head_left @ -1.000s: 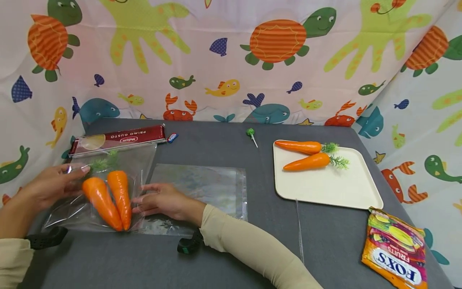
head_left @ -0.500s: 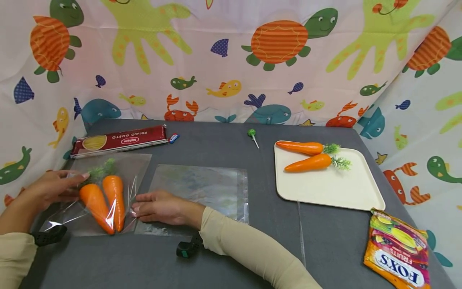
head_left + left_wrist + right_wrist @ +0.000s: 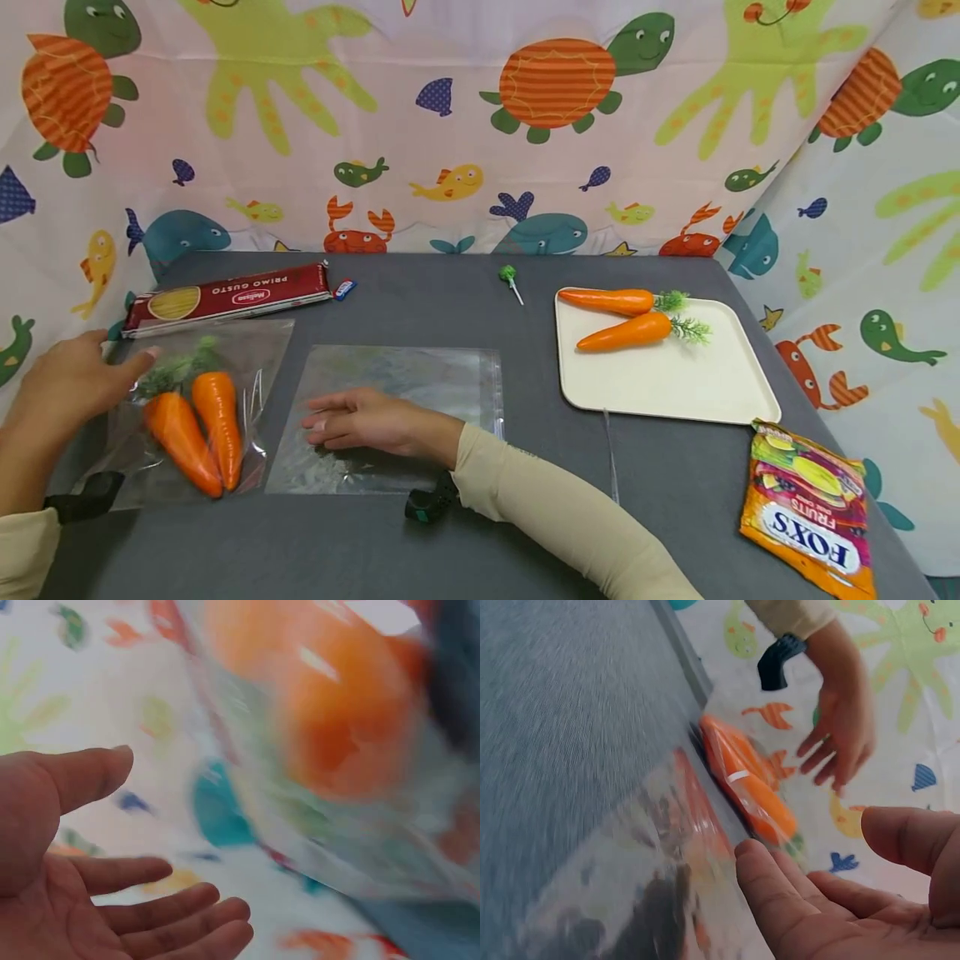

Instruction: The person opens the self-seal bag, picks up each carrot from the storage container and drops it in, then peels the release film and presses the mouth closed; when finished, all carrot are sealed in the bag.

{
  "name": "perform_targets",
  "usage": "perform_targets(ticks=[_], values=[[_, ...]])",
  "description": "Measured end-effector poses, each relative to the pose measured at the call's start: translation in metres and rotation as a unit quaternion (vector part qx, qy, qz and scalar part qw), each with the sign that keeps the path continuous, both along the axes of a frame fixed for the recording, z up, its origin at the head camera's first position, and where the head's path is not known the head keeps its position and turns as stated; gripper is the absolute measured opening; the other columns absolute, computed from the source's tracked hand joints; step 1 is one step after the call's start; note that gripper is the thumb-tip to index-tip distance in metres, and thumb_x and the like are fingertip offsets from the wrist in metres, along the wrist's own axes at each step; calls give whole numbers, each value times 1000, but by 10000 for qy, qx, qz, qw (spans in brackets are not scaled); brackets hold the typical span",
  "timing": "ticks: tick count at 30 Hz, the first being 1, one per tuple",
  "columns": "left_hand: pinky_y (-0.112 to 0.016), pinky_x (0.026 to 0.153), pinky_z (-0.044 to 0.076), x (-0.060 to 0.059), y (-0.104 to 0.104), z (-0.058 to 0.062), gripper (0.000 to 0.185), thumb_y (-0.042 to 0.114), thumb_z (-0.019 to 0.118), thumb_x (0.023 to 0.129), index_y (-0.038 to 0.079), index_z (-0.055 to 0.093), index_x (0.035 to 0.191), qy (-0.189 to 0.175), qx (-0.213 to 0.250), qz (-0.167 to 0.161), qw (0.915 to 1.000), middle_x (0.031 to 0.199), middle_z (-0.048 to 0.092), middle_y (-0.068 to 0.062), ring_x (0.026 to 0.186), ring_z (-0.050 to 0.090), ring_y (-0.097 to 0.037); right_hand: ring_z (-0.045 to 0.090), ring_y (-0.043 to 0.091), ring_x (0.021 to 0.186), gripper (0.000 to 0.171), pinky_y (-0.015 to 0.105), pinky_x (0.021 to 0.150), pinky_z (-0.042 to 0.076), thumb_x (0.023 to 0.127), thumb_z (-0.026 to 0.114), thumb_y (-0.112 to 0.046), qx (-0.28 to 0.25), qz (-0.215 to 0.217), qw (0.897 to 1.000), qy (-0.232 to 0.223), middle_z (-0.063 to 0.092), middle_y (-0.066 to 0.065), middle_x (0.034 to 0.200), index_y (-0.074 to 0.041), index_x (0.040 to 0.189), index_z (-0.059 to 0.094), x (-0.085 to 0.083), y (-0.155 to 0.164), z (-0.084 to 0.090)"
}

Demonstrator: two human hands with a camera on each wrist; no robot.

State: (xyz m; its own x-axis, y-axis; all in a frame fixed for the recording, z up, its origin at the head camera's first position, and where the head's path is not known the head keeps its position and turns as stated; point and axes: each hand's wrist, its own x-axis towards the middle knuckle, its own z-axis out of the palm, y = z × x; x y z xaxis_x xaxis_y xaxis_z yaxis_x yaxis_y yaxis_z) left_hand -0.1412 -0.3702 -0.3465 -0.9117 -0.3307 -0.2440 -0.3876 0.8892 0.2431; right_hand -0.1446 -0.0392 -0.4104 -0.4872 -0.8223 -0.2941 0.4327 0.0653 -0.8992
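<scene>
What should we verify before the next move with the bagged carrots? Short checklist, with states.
1. Two orange plastic carrots inside the clear plastic bag: ok.
2. Bag mouth sealed: cannot tell.
3. Left hand touching that bag's top edge, fingers straight: ok.
4. Right hand free, lying flat on the second, empty clear bag: ok.
5. Two more orange carrots waiting on the cream tray: ok.
</scene>
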Motion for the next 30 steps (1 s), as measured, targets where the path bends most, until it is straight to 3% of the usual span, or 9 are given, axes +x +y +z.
perform_targets(ticks=[3,5,10,14,17,20,24,27,30], values=[[-71,88,35,1,27,13,85,48,52,97,-22,25,138,503,60,-731,9960,129,33,-49,112,35,-63,54,21,124,50,31,100,44,102,48,-2,15,92,9993,361,48,15,144,-1,149,34,-3,15,3],[-73,89,34,1,48,19,83,50,53,97,-18,31,139,657,266,-1371,9880,131,36,-46,116,35,-63,54,21,124,49,31,100,44,102,48,-3,44,128,9978,656,47,14,144,-1,149,35,-4,26,5],[-71,94,32,8,104,25,73,47,58,96,-8,42,141,763,710,-2889,9517,141,40,-35,125,37,-56,54,20,124,47,26,97,44,102,51,-9,396,85,9872,1544,51,13,141,-1,147,39,-6,56,10],[-68,99,29,20,145,19,65,38,60,97,-4,43,143,738,1045,-3740,9186,151,32,-26,133,34,-50,54,26,123,45,29,98,44,102,51,-11,648,-65,9786,1952,53,15,139,1,145,42,-9,81,15],[-66,100,31,25,168,8,62,36,59,98,-2,42,145,623,1467,-4178,8945,154,28,-22,136,31,-47,53,30,125,43,34,100,44,103,49,-10,698,-218,9729,2195,53,18,138,3,143,43,-10,101,20],[-61,101,34,26,187,-5,58,34,58,99,1,44,145,537,1712,-4479,8759,156,26,-19,138,31,-44,55,23,123,41,33,99,45,103,49,-12,849,-363,9596,2657,56,15,135,0,142,47,-10,119,23],[-58,102,36,23,206,-18,54,31,58,99,4,46,144,538,1657,-4666,8672,156,26,-17,139,31,-39,57,19,120,38,31,95,47,103,50,-14,1082,-474,9366,3297,59,11,133,-3,140,51,-9,141,26],[-57,104,34,20,216,-24,53,32,58,99,4,47,144,588,1586,-4774,8622,156,27,-15,141,29,-36,58,24,118,37,30,90,50,103,50,-13,1307,-515,9166,3742,59,12,132,0,137,54,-9,157,27],[-57,106,31,18,222,-29,55,31,60,99,2,46,143,754,1225,-5121,8468,156,27,-17,142,26,-36,60,26,115,35,31,88,51,102,51,-12,1636,-494,8919,4186,60,12,131,1,134,57,-10,170,25]])
